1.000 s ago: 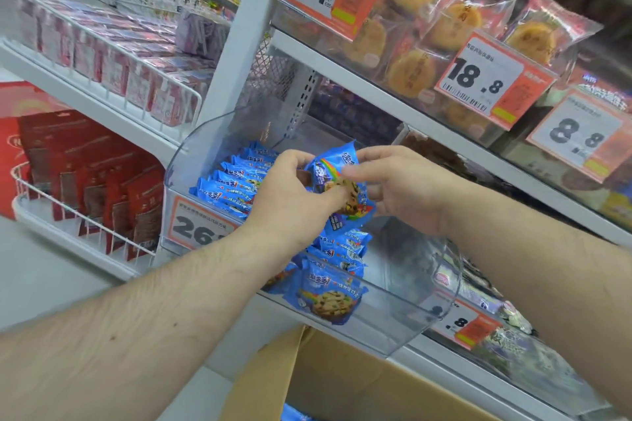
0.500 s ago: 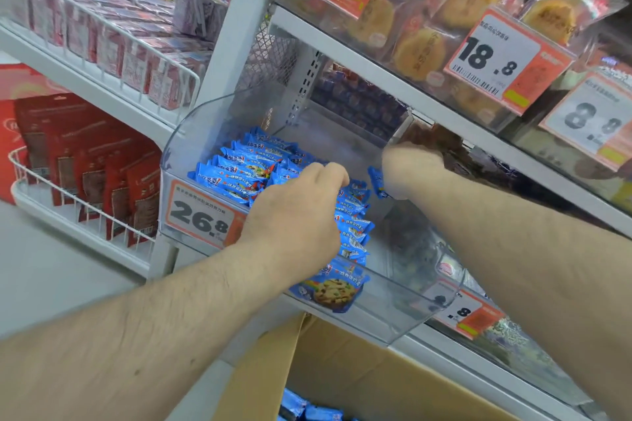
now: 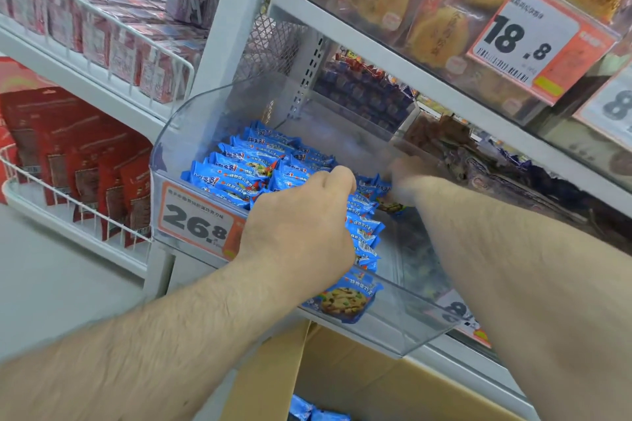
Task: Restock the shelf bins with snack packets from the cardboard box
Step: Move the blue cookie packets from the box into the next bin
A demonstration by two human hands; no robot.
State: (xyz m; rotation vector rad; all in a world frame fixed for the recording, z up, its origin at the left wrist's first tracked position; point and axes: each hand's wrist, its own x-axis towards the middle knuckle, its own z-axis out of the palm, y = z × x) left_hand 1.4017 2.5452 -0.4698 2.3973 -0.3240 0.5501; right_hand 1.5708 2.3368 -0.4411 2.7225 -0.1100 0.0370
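Observation:
A clear plastic bin (image 3: 422, 328) on the shelf holds rows of blue snack packets (image 3: 246, 167). My left hand (image 3: 301, 229) reaches over the bin's front wall. Its fingers curl down onto the right-hand row of packets, and its fingertips are hidden. My right hand (image 3: 408, 174), blurred, is deeper in the bin. It pinches one blue packet (image 3: 383, 193) at the back end of that row. Below the bin the cardboard box (image 3: 359, 383) stands open, with a few blue packets (image 3: 307, 412) showing at its bottom.
A 26.8 price tag (image 3: 195, 219) is on the bin's front. Above is a shelf of yellow cakes (image 3: 437, 31) with an 18.8 tag. At left, wire racks hold red packs (image 3: 85, 161) and pink packs (image 3: 113, 34). A bin of dark snacks (image 3: 455, 147) sits to the right.
Both hands held one blue packet above the bin a second ago. They have since lowered into the bin, the left onto the packet row, the right further back with the packet.

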